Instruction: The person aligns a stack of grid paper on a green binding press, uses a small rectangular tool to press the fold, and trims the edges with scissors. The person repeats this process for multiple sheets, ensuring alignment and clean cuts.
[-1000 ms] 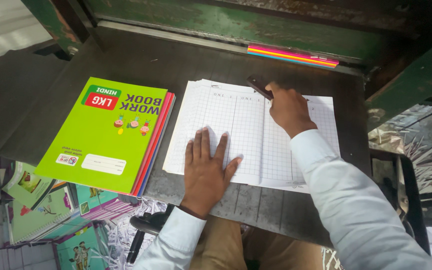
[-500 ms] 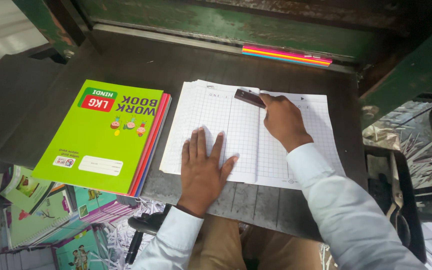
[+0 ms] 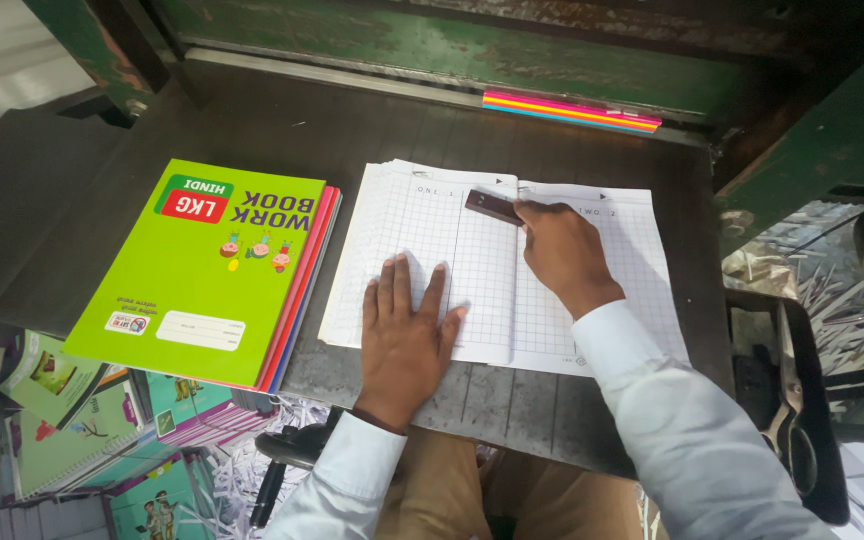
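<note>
In the centre of the head view, on a dark metal bench [image 3: 402, 130]: one opened stack of squared-grid pages [image 3: 432, 240], lying flat, the fold running top to bottom through its middle.

Left hand [image 3: 407, 335]: released, palm down, fingers spread flat on the lower part of the left page, pressing the sheets against the bench. White sleeve at the wrist.

Right hand [image 3: 562, 255]: grasping a small dark flat block [image 3: 493, 206] between its fingertips, the block resting on the paper at the fold, near the upper edge of the pages. White sleeve runs off to the lower right of the frame.

Left of the pages, just beside them: a pile of workbooks [image 3: 202, 270], top cover bright green with small cartoon figures and a white label panel; red, pink and blue edges of the lower books show along its right side.

Upper centre-right, against the green painted back wall: a thin strip of multicoloured paper edges [image 3: 572, 110], well apart from both hands.

Right edge of the frame: a dark tray holding a pair of scissors [image 3: 787, 410], with shredded paper trimmings [image 3: 832, 270] above it.

Lower left, below the bench: more coloured booklets [image 3: 62, 420] heaped on the floor.
</note>
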`<state>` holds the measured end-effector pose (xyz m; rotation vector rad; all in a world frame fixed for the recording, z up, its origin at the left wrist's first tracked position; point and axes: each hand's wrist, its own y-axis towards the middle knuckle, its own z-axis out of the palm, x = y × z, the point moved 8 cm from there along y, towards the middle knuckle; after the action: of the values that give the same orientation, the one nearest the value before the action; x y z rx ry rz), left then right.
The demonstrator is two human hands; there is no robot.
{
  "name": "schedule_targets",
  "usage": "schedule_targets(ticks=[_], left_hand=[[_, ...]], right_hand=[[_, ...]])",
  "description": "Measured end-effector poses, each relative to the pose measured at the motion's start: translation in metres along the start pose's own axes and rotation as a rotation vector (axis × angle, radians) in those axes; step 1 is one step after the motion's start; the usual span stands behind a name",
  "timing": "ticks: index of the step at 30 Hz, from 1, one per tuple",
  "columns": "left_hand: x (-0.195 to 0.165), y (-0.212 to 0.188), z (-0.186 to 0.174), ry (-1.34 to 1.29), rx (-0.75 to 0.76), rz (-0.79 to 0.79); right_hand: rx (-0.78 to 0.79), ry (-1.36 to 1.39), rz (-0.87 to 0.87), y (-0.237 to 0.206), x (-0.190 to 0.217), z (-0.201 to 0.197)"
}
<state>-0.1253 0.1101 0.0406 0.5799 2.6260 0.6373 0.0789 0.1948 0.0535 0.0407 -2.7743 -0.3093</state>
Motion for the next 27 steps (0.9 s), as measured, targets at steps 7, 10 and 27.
schedule_targets(ticks=[7, 10, 27], left_hand=[[0.001, -0.001, 0.001, 0.023, 0.003, -0.01], [0.0, -0.001, 0.002, 0.024, 0.007, -0.014], [0.002, -0.002, 0.005, 0.034, 0.032, -0.018]], right_hand=[[-0.043, 0.056, -0.02, -0.011, 0.006, -0.006], [-0.033, 0.065, -0.025, -0.017, 0.007, -0.009], [-0.076, 0.103, -0.087, -0.044, 0.018, -0.019]])
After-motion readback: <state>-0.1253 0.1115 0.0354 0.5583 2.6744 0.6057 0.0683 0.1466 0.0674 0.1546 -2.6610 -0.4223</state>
